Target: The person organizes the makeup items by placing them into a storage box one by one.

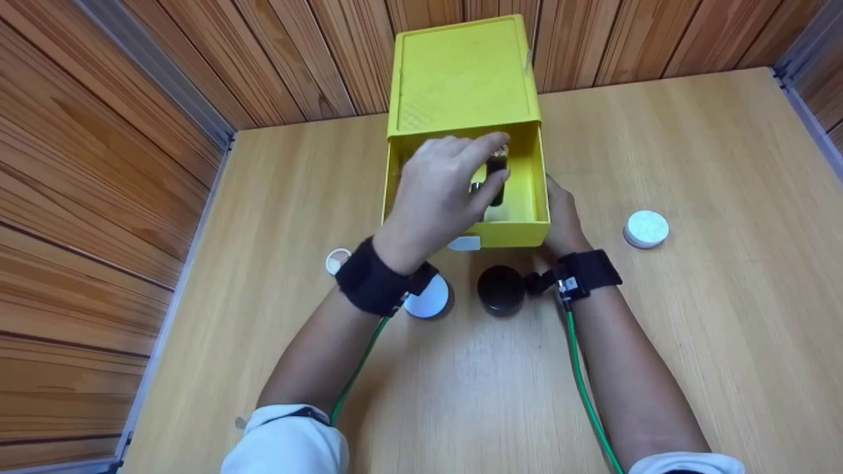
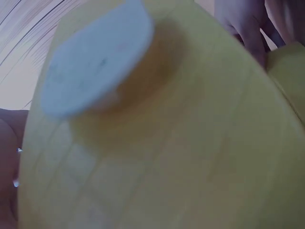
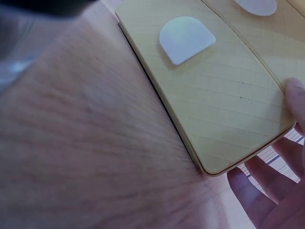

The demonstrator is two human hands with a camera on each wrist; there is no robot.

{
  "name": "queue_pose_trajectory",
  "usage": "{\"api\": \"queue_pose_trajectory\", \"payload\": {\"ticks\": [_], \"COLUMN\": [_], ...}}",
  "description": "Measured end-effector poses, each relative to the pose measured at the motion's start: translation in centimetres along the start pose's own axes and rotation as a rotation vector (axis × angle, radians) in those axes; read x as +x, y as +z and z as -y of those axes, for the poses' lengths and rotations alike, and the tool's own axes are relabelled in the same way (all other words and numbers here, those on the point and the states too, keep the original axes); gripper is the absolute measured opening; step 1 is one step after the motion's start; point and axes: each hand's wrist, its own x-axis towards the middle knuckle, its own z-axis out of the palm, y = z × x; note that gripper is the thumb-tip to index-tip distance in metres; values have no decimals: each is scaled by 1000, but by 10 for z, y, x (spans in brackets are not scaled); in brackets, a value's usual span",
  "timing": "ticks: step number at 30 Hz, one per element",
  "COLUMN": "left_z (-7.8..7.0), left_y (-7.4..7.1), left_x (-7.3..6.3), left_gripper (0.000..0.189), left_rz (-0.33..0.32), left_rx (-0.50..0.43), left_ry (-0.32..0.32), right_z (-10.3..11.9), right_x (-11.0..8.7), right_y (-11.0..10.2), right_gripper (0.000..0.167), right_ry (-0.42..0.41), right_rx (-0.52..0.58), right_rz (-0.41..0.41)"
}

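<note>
A yellow drawer unit (image 1: 464, 79) stands at the back of the table with its upper drawer (image 1: 510, 234) pulled out. Over that drawer, my left hand (image 1: 441, 181) pinches a small dark bottle (image 1: 497, 178) with a gold-coloured top between thumb and fingers. Part of the drawer's inside is hidden behind this hand. My right hand (image 1: 563, 214) grips the unit's right side; in the right wrist view its thumb lies at the front edge and the fingers (image 3: 259, 191) reach along the side. A white tab handle (image 3: 186, 40) shows on the drawer front.
In front of the unit sit a white-lidded round container (image 1: 428, 297) and a dark round container (image 1: 500, 289). A small round item (image 1: 338, 261) lies by the left wrist. Another white round container (image 1: 646, 229) stands at the right. Wooden panels (image 1: 296, 59) border the table.
</note>
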Motion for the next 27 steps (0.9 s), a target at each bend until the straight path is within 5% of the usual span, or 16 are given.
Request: {"api": "queue_pose_trajectory", "payload": {"ticks": [9,17,27], "left_z": [-6,-8,-6], "left_y": [10,9,10], "left_x": [3,11,14], "left_gripper": [31,36,34], "left_rz": [178,354,515], "left_rx": [11,42,-3], "left_ry": [-96,-175,-280], "right_z": [-7,-2,-7], "right_x": [0,2,4], "right_y": [-1,-1,0], "right_gripper": [34,19,29], "right_ry": [-50,24,153], "right_rx": [7,92,305], "right_rz": [-11,-24,-20]}}
